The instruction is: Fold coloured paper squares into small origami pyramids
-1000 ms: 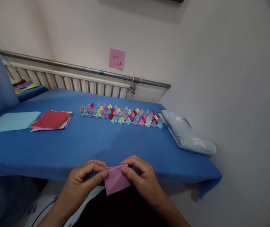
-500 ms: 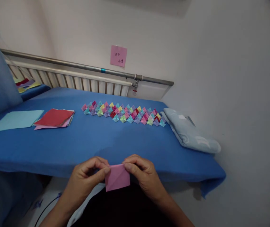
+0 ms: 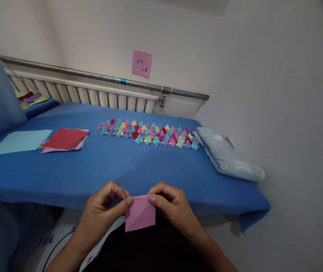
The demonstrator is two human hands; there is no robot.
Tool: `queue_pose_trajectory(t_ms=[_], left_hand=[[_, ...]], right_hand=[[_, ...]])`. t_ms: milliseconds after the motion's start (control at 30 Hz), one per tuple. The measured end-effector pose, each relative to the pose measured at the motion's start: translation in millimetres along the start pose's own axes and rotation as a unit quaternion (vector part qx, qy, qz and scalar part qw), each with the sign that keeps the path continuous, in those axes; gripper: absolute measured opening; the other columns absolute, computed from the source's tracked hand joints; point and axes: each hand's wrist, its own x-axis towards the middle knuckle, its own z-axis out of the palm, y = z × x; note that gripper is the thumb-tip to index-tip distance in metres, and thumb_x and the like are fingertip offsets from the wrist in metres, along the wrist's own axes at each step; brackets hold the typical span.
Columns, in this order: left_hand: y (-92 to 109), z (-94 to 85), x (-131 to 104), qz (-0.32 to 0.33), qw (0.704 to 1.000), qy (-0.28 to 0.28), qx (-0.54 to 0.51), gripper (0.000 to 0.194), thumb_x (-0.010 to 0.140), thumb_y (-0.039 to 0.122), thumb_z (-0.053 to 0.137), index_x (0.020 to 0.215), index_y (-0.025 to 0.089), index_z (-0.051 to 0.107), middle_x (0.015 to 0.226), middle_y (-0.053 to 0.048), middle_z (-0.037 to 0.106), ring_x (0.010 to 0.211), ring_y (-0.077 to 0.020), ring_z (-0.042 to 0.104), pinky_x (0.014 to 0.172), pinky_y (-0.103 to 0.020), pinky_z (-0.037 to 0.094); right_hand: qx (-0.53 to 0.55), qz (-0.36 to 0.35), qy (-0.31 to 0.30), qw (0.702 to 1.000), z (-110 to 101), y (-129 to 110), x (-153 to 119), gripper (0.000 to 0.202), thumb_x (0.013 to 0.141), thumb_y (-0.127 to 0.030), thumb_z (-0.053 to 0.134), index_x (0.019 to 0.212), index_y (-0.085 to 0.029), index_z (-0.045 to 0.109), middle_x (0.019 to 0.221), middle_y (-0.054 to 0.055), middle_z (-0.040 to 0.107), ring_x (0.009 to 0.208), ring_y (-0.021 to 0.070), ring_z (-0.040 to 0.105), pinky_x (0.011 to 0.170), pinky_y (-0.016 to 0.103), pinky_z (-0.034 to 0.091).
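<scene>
While left hand (image 3: 104, 206) pinches pink paper (image 3: 147, 218) near top left corner, right hand (image 3: 172, 206) pinches top right corner. Paper hangs between both hands, over dark clothes (image 3: 138, 251), near close edge of blue table (image 3: 93, 173). Slanting crease (image 3: 138, 215) shows on it. Looks like folding step, partway done. Next move seems to need edges lined up, then fold pressed flat, gently, so paper won't tear. Small folded shapes (image 3: 156, 141) sit in rows on table; pink paper flatter than those.
</scene>
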Motion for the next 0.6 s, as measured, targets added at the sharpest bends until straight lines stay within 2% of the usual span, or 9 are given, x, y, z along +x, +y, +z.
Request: queue_pose_trajectory(t_ms=[133, 267, 300, 367, 433, 533, 600], left_hand=[[-1.1, 0.6, 0.6, -0.025, 0.999, -0.011, 0.019, 0.020, 0.076, 0.031, 0.069, 0.070, 0.019, 0.055, 0.069, 0.002, 0.061, 0.061, -0.0109, 0.057, 0.061, -0.023, 0.048], [0.7, 0.2, 3.9, -0.053, 0.996, -0.068, 0.037, 0.022, 0.076, 0.036, 0.069, 0.091, 0.021, 0.063, 0.077, 0.001, 0.063, 0.071, -0.0146, 0.059, 0.067, -0.026, 0.049], [1.9, 0.1, 4.7, -0.054, 0.993, -0.091, 0.060, 0.021, 0.077, 0.037, 0.068, 0.089, 0.021, 0.065, 0.078, 0.000, 0.063, 0.073, -0.0150, 0.059, 0.069, -0.026, 0.048], [4.5, 0.1, 6.0, -0.055, 0.985, -0.126, 0.109, 0.021, 0.079, 0.040, 0.065, 0.075, 0.020, 0.065, 0.073, 0.000, 0.062, 0.072, -0.0145, 0.056, 0.069, -0.025, 0.045], [6.0, 0.1, 6.7, -0.059, 0.982, -0.131, 0.123, 0.030, 0.081, 0.043, 0.061, 0.062, 0.019, 0.061, 0.065, 0.001, 0.058, 0.068, -0.0134, 0.052, 0.066, -0.024, 0.042], [5.1, -0.6, 7.7, -0.074, 0.989, -0.099, 0.082, 0.030, 0.079, 0.044, 0.063, 0.062, 0.019, 0.060, 0.064, 0.002, 0.056, 0.066, -0.0128, 0.050, 0.065, -0.024, 0.041], [2.8, -1.7, 8.9, -0.087, 0.992, -0.071, 0.054, 0.030, 0.077, 0.045, 0.064, 0.063, 0.019, 0.061, 0.064, 0.002, 0.056, 0.066, -0.0126, 0.049, 0.064, -0.023, 0.041]], right_hand=[[-0.046, -0.014, -0.024, 0.999, 2.8, -4.2, 0.7, 0.014, 0.081, -0.027, 0.065, 0.069, -0.020, 0.068, 0.069, -0.002, 0.063, 0.067, 0.0123, 0.056, 0.066, 0.025, 0.042], [-0.065, -0.035, -0.019, 0.997, 4.3, -5.4, 2.2, 0.017, 0.083, -0.026, 0.063, 0.067, -0.019, 0.066, 0.068, -0.001, 0.062, 0.066, 0.0119, 0.056, 0.066, 0.025, 0.041], [-0.069, -0.037, -0.019, 0.997, 4.5, -5.6, 2.7, 0.018, 0.083, -0.026, 0.063, 0.067, -0.019, 0.066, 0.067, -0.001, 0.062, 0.066, 0.0120, 0.055, 0.066, 0.025, 0.041], [-0.072, -0.037, -0.020, 0.996, 5.4, -5.1, 3.6, 0.019, 0.082, -0.028, 0.063, 0.065, -0.019, 0.065, 0.066, -0.002, 0.061, 0.065, 0.0119, 0.054, 0.066, 0.024, 0.041], [-0.045, -0.010, -0.025, 0.999, 7.0, -2.7, 4.1, 0.018, 0.081, -0.031, 0.064, 0.066, -0.019, 0.064, 0.066, -0.002, 0.059, 0.065, 0.0116, 0.053, 0.064, 0.024, 0.040], [0.057, 0.081, -0.041, 0.994, 9.8, 5.6, 4.2, 0.018, 0.075, -0.035, 0.069, 0.075, -0.019, 0.063, 0.069, -0.003, 0.058, 0.064, 0.0112, 0.050, 0.061, 0.023, 0.040], [0.091, 0.123, -0.045, 0.987, 10.9, 12.4, 4.1, 0.021, 0.072, -0.037, 0.070, 0.074, -0.018, 0.061, 0.068, -0.004, 0.055, 0.063, 0.0108, 0.048, 0.061, 0.023, 0.038]])
